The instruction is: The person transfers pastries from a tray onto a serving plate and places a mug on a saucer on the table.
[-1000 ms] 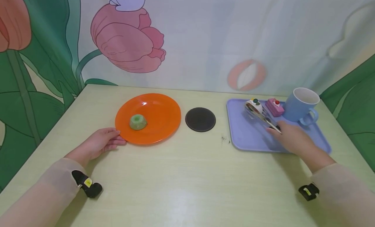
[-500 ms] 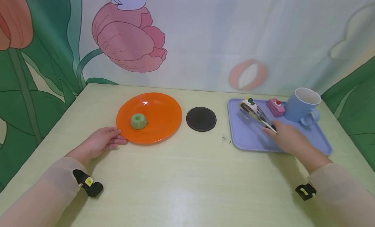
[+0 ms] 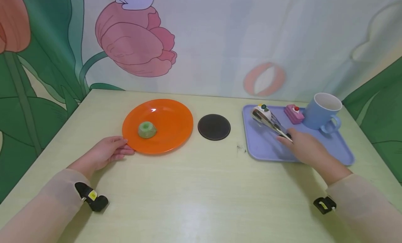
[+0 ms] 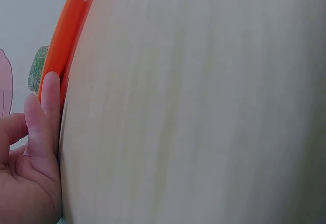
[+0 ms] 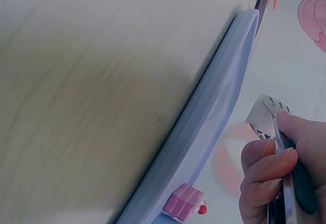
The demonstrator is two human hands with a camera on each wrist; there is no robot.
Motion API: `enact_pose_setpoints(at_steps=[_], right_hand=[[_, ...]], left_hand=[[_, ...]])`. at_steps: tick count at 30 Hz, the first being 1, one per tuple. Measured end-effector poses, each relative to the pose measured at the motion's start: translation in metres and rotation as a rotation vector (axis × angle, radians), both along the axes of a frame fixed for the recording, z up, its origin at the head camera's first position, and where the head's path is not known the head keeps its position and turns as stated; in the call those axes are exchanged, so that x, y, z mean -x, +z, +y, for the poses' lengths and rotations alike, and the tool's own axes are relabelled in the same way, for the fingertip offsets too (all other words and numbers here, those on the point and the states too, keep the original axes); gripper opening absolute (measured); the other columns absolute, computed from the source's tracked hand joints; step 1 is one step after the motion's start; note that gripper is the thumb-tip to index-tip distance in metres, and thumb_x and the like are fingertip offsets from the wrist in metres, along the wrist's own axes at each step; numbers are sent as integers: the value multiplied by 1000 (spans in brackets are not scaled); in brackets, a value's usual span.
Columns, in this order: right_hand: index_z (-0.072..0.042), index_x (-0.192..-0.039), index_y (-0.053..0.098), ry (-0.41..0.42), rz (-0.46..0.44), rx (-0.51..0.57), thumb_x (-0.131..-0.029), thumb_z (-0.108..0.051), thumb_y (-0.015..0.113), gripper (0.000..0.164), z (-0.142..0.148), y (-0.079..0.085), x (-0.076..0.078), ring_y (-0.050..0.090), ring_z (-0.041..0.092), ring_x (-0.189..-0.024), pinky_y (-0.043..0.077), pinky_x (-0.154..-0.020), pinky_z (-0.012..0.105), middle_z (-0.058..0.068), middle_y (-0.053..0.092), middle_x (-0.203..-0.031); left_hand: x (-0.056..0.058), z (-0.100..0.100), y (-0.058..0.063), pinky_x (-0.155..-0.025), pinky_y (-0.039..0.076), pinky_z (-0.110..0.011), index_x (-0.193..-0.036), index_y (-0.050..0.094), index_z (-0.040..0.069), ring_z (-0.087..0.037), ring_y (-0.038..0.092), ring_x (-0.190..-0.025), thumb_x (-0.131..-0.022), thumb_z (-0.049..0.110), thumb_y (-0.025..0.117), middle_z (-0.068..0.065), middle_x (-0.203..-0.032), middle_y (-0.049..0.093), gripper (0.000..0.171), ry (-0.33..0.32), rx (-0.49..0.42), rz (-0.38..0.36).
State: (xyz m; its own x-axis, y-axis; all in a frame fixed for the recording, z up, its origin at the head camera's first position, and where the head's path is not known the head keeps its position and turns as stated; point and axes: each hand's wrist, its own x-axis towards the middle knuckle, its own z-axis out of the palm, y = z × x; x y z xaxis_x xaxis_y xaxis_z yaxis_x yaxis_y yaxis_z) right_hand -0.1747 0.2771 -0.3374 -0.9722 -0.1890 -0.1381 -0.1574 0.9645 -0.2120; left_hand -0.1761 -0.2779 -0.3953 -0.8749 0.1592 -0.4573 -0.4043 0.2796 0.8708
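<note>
My left hand (image 3: 108, 152) grips the left rim of an orange plate (image 3: 174, 128), its thumb at the edge. A green ring-shaped pudding (image 3: 146, 130) sits on the plate's left part. With curled fingers my right hand (image 3: 306, 147) holds metal serving tongs (image 3: 270, 123); the right wrist view shows their dark green grip (image 5: 303, 186). Between the tong heads is a small white cake (image 3: 263, 111) with green and yellow topping, over the left back of a lavender tray (image 3: 267, 152). Whether the cake touches the tray is unclear.
On the tray's back right stand a pink cake slice (image 3: 293, 114) with a red cherry and a light blue mug (image 3: 320, 112). A round black coaster (image 3: 214, 127) lies between plate and tray. Behind the table hangs a flower-print curtain (image 3: 207, 44).
My right hand has moved left with the tongs, and the white cake between them has shifted left, away from the pink slice. My left hand stays at the plate's rim.
</note>
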Motion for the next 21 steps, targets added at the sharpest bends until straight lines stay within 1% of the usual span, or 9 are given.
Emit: enact_pose_setpoints(at_steps=[6,13,16,21], right_hand=[[-3,-94,44,5,-1,8,-97,-47,41,45,-3,0,0,47,24,-62,36,-53,35,7,43,-66],[-3,-94,44,22,-2,2,-97,-45,42,42,-7,1,0,47,25,-64,37,-55,38,8,44,-67],[-2,-95,44,22,-7,2,-97,-47,41,45,-9,2,0,48,26,-64,38,-56,38,8,44,-68],[-3,-96,44,19,-12,3,-97,-47,41,44,-10,3,1,47,26,-63,37,-55,38,8,43,-68]], left_hand=[[-1,0,1,-74,51,-17,-143,22,-6,-8,66,-88,-102,28,39,-2,-94,68,56,6,-1,-2],[-2,0,3,-74,51,-18,-142,24,-6,-8,66,-88,-102,28,38,-2,-94,68,54,15,4,-9],[-3,0,4,-74,51,-17,-142,24,-5,-8,66,-88,-102,27,38,-2,-94,68,54,19,4,-14],[-2,1,3,-75,51,-18,-143,23,-5,-9,66,-90,-102,28,38,-3,-96,68,55,9,6,-9]])
